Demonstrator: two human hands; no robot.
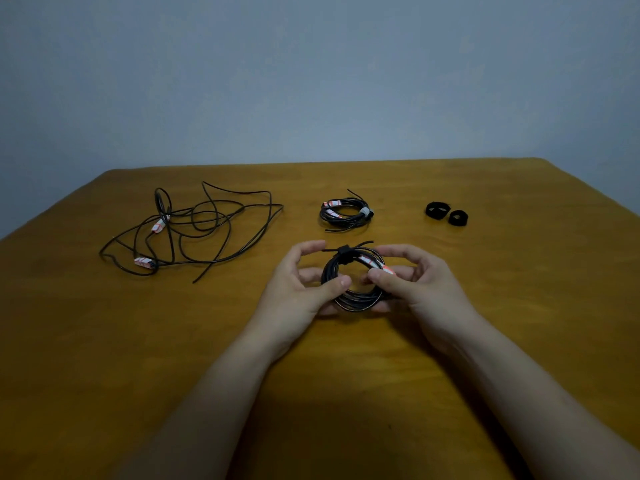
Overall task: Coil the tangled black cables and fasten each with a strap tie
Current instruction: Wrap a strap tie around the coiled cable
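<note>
Coil [356, 296] of black cable, at mid-counter [104, 341]: left hand [304, 282] curled round its left side, right hand [412, 278] pinching its right side by a label. Strap [343, 252] on top, tail sticking out. Risk: if either grip slackens before the strap is cinched, the loops likely spring apart. Tangled cable [194, 230] lies far left, uncoiled.

Fingers [337, 283] cover parts of the held coil [356, 298]; its label [371, 262] print is too small to read.
</note>
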